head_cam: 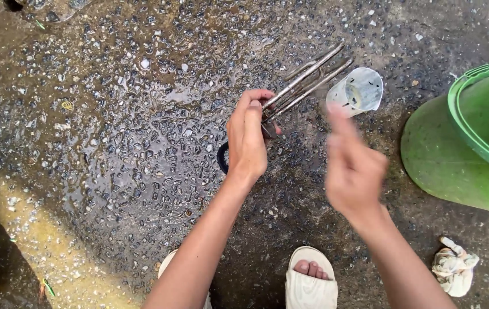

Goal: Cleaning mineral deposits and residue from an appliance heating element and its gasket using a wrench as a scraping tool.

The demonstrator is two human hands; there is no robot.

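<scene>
My left hand [247,137] grips the base of a metal heating element [307,80], whose several long rods point up and to the right above the wet ground. A black ring [221,158] at its base shows just below my palm. My right hand [352,166] is blurred, held apart from the element with fingers loosely spread and nothing in it. A clear plastic cup [356,91] lies on its side on the ground just beyond the rod tips and above my right hand.
The ground [113,143] is wet speckled concrete. A green plastic bucket [468,143] lies tipped at the right edge. A crumpled dirty rag [453,266] sits at the lower right. My feet in white sandals [310,286] are at the bottom.
</scene>
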